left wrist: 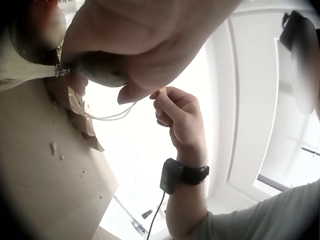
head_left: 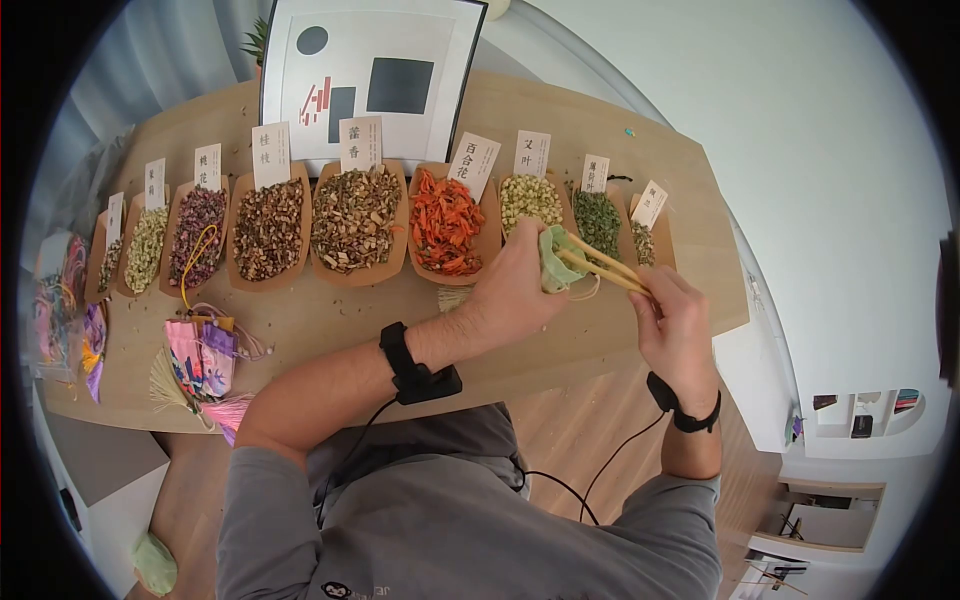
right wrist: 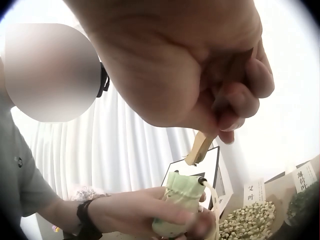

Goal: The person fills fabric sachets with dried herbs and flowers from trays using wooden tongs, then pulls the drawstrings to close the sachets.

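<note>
A small green pouch is gripped in my left hand, its mouth facing the right. My right hand holds wooden tongs, their tips at the pouch mouth. In the right wrist view the tips of the tongs are just above the pouch, with dark green bits between them. A cream cord hangs from the pouch. Behind my hands are trays of pale buds and green leaves.
More paper trays with labels stand in a row, among them orange-red petals and brown chips. A framed picture leans behind. Colourful pouches with tassels lie at the table's front left.
</note>
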`<action>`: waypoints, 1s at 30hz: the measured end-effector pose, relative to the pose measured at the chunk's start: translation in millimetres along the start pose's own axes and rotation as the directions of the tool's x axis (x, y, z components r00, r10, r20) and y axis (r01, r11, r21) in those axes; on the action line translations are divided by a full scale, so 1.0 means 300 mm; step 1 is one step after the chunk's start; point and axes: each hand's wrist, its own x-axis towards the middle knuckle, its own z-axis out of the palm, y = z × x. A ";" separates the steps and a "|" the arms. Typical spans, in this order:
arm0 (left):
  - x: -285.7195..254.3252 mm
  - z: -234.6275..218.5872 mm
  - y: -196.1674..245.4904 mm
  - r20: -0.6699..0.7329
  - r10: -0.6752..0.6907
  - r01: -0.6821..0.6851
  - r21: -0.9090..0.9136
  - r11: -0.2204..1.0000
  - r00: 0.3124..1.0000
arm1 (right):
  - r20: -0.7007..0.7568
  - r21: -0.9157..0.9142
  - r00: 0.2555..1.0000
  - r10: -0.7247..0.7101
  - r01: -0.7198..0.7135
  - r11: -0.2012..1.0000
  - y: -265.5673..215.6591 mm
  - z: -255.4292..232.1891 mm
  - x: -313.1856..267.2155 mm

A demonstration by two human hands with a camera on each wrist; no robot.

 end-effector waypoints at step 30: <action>-0.443 -0.316 0.152 -0.452 0.124 -0.060 0.152 0.986 0.883 | -0.175 -0.035 0.908 -0.381 0.381 0.924 0.291 0.481 0.186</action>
